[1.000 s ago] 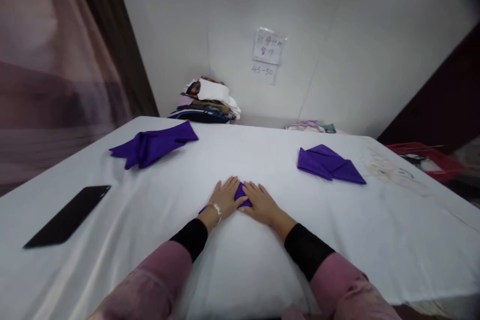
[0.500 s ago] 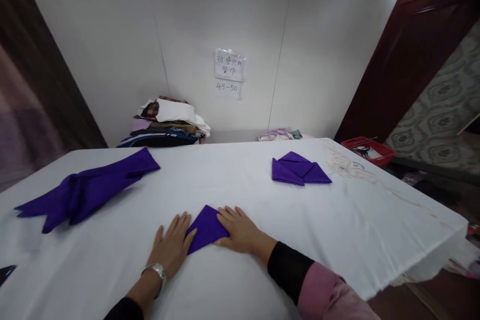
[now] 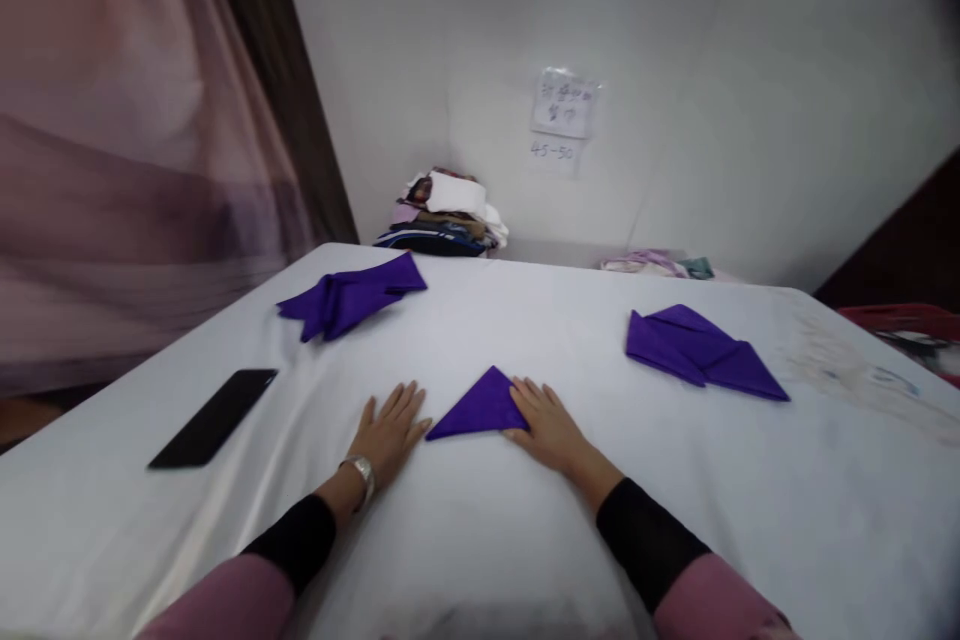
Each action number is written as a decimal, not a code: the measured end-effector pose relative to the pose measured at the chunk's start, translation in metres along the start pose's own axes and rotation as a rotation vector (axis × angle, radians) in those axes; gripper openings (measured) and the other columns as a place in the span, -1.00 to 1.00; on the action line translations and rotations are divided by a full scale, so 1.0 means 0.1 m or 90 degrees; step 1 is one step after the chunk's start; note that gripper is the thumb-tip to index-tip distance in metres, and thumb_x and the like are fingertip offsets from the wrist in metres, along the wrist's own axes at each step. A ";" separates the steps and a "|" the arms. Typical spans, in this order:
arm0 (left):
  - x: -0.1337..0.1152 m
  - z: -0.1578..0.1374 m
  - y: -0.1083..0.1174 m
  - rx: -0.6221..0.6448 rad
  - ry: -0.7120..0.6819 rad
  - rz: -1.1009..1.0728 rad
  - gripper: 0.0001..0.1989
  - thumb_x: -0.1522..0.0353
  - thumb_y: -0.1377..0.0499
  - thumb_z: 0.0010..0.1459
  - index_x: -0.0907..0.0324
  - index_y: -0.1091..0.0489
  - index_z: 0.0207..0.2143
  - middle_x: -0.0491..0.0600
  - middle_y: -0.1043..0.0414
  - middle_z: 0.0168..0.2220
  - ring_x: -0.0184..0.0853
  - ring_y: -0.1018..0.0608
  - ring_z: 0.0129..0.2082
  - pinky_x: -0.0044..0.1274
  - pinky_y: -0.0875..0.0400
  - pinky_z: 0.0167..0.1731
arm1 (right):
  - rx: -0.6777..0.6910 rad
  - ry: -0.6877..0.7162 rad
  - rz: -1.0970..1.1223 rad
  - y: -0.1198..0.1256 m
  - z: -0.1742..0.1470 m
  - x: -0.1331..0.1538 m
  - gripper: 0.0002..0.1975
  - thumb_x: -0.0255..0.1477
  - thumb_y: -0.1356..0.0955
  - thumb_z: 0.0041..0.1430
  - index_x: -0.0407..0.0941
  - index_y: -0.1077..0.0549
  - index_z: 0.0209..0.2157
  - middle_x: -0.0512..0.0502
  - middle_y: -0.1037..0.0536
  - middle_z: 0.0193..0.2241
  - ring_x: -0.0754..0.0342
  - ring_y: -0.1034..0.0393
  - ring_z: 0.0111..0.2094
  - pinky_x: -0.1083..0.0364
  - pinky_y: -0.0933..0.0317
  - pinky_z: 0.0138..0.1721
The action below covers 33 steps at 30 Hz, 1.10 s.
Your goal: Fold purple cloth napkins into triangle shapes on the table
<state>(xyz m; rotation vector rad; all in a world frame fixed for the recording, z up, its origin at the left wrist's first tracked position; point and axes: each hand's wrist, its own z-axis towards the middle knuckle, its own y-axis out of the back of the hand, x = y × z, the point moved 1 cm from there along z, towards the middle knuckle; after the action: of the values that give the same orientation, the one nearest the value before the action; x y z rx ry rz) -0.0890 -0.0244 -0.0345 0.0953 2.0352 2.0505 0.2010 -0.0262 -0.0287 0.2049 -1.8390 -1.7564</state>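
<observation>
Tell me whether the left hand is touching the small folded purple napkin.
Apart. The head view shows the left hand flat on the white tablecloth, with a strip of cloth visible between its fingertips and the small folded purple napkin.

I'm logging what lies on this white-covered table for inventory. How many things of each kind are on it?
Purple cloth napkins: 3 (small folded triangle between the hands, loose bundle far left, folded pile far right; layers in the pile can't be counted)
Black flat phone: 1
Total: 4
</observation>
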 end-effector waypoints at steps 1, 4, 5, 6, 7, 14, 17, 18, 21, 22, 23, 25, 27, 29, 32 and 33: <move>0.04 -0.03 0.00 -0.017 0.008 -0.027 -0.51 0.20 0.11 0.22 0.13 -0.11 0.17 0.03 -0.01 0.24 -0.18 -0.04 0.25 -0.10 0.13 0.15 | 0.000 0.003 -0.009 -0.01 0.00 -0.01 -0.27 0.00 -0.08 0.19 -0.17 0.05 0.25 -0.15 0.11 0.27 -0.08 0.26 0.27 -0.12 0.33 0.21; 0.10 -0.14 0.02 -0.105 0.023 -0.145 -0.60 0.20 0.09 0.21 0.11 -0.32 0.02 0.02 -0.29 0.11 -0.20 -0.26 0.15 -0.19 -0.06 0.12 | -0.004 0.007 -0.031 -0.05 -0.01 -0.03 -0.27 0.00 -0.06 0.19 -0.17 0.05 0.25 -0.15 0.09 0.27 -0.07 0.25 0.27 -0.12 0.31 0.21; 0.10 -0.18 0.02 -0.139 0.015 -0.188 -0.62 0.19 0.06 0.20 0.11 -0.36 -0.04 0.02 -0.38 0.03 -0.22 -0.35 0.08 -0.24 -0.16 0.08 | -0.006 0.007 -0.036 -0.06 -0.01 -0.04 -0.27 -0.01 -0.06 0.19 -0.16 0.06 0.25 -0.14 0.09 0.27 -0.07 0.25 0.27 -0.13 0.30 0.21; 0.08 -0.21 0.02 -0.169 0.002 -0.223 -0.63 0.17 0.03 0.18 0.12 -0.39 -0.08 0.02 -0.44 -0.04 -0.23 -0.41 0.01 -0.29 -0.24 0.03 | -0.008 0.007 -0.040 -0.07 -0.01 -0.05 -0.28 -0.01 -0.06 0.19 -0.15 0.06 0.25 -0.14 0.08 0.27 -0.07 0.25 0.27 -0.14 0.29 0.20; 0.05 -0.25 0.03 -0.191 -0.017 -0.248 -0.64 0.15 -0.02 0.15 0.13 -0.41 -0.11 0.02 -0.48 -0.10 -0.24 -0.46 -0.06 -0.32 -0.29 -0.02 | -0.010 0.008 -0.044 -0.08 -0.01 -0.06 -0.28 -0.01 -0.05 0.19 -0.14 0.07 0.25 -0.14 0.07 0.27 -0.08 0.24 0.27 -0.14 0.28 0.20; -0.28 -0.30 0.10 -0.167 -0.088 -0.220 -0.77 0.28 -0.20 0.02 0.14 -0.42 -0.23 -0.01 -0.48 -0.24 -0.24 -0.45 -0.20 -0.37 -0.30 -0.17 | -0.023 0.017 -0.060 -0.09 -0.03 -0.08 -0.29 -0.01 -0.05 0.20 -0.14 0.06 0.25 -0.13 0.05 0.26 -0.09 0.22 0.26 -0.16 0.24 0.19; -0.34 -0.26 0.11 -0.157 -0.065 -0.227 -0.92 0.37 -0.15 0.05 0.13 -0.41 -0.35 -0.05 -0.47 -0.35 -0.29 -0.44 -0.29 -0.41 -0.29 -0.23 | -0.021 0.016 -0.062 -0.08 -0.03 -0.07 -0.29 -0.01 -0.05 0.20 -0.14 0.06 0.25 -0.14 0.06 0.26 -0.09 0.22 0.26 -0.15 0.23 0.19; -0.35 -0.24 0.10 -0.156 -0.058 -0.230 -0.93 0.39 -0.13 0.05 0.13 -0.40 -0.37 -0.07 -0.46 -0.37 -0.30 -0.44 -0.31 -0.42 -0.29 -0.24 | -0.018 0.015 -0.062 -0.08 -0.03 -0.06 -0.29 -0.02 -0.05 0.20 -0.15 0.06 0.25 -0.13 0.06 0.26 -0.08 0.22 0.26 -0.15 0.24 0.20; -0.34 -0.23 0.07 -0.160 -0.045 -0.223 -0.92 0.44 -0.11 0.03 0.15 -0.39 -0.39 -0.07 -0.45 -0.39 -0.31 -0.43 -0.34 -0.43 -0.29 -0.24 | -0.015 0.013 -0.059 -0.07 -0.04 -0.06 -0.29 -0.02 -0.06 0.21 -0.14 0.08 0.26 -0.13 0.06 0.26 -0.08 0.22 0.26 -0.15 0.24 0.20; -0.34 -0.23 0.06 -0.161 -0.045 -0.218 -0.90 0.45 -0.10 0.03 0.15 -0.39 -0.39 -0.06 -0.45 -0.39 -0.31 -0.43 -0.33 -0.43 -0.29 -0.24 | -0.016 0.014 -0.058 -0.07 -0.04 -0.07 -0.30 -0.02 -0.06 0.21 -0.13 0.08 0.26 -0.14 0.06 0.26 -0.08 0.22 0.26 -0.15 0.24 0.20; -0.34 -0.23 0.05 -0.160 -0.045 -0.212 -0.89 0.47 -0.09 0.03 0.15 -0.39 -0.38 -0.06 -0.46 -0.39 -0.30 -0.43 -0.33 -0.43 -0.29 -0.23 | -0.017 0.014 -0.057 -0.07 -0.04 -0.07 -0.30 -0.03 -0.06 0.21 -0.13 0.09 0.26 -0.14 0.06 0.26 -0.08 0.22 0.26 -0.16 0.24 0.19; -0.34 -0.25 0.04 -0.161 -0.048 -0.202 -0.85 0.49 -0.06 0.03 0.15 -0.39 -0.37 -0.04 -0.46 -0.37 -0.29 -0.43 -0.31 -0.42 -0.29 -0.22 | -0.017 0.014 -0.057 -0.07 -0.04 -0.07 -0.30 -0.03 -0.06 0.21 -0.13 0.09 0.26 -0.14 0.06 0.26 -0.08 0.23 0.26 -0.15 0.24 0.20; -0.34 -0.27 0.04 -0.161 -0.056 -0.194 -0.82 0.50 -0.03 0.03 0.15 -0.39 -0.36 -0.03 -0.46 -0.36 -0.29 -0.43 -0.30 -0.42 -0.30 -0.21 | -0.013 0.011 -0.059 -0.07 -0.04 -0.06 -0.30 -0.03 -0.06 0.21 -0.14 0.09 0.26 -0.14 0.07 0.27 -0.07 0.24 0.27 -0.14 0.25 0.20; -0.32 -0.29 0.05 -0.157 -0.066 -0.189 -0.81 0.50 -0.01 0.04 0.15 -0.39 -0.35 -0.02 -0.45 -0.36 -0.28 -0.43 -0.30 -0.41 -0.31 -0.21 | -0.008 0.008 -0.061 -0.07 -0.04 -0.06 -0.29 -0.03 -0.05 0.21 -0.14 0.11 0.26 -0.13 0.08 0.27 -0.06 0.25 0.27 -0.14 0.25 0.21; -0.25 -0.33 0.07 -0.144 -0.067 -0.178 -0.79 0.49 0.01 0.05 0.13 -0.39 -0.37 -0.01 -0.44 -0.36 -0.27 -0.43 -0.30 -0.40 -0.32 -0.21 | -0.003 0.003 -0.059 -0.06 -0.03 -0.05 -0.29 -0.02 -0.05 0.21 -0.13 0.12 0.26 -0.12 0.09 0.27 -0.06 0.26 0.27 -0.14 0.27 0.21; -0.22 -0.34 0.08 -0.146 -0.057 -0.177 -0.79 0.50 0.01 0.05 0.13 -0.39 -0.37 -0.01 -0.44 -0.36 -0.27 -0.43 -0.30 -0.40 -0.33 -0.22 | 0.000 0.002 -0.057 -0.06 -0.03 -0.05 -0.29 -0.01 -0.05 0.20 -0.13 0.12 0.26 -0.12 0.09 0.27 -0.05 0.27 0.27 -0.14 0.28 0.21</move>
<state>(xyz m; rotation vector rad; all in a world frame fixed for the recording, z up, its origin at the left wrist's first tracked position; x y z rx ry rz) -0.0758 -0.0620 -0.0243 -0.1289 1.6432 2.0447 0.2049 -0.0272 -0.0358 0.2943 -1.8531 -1.8164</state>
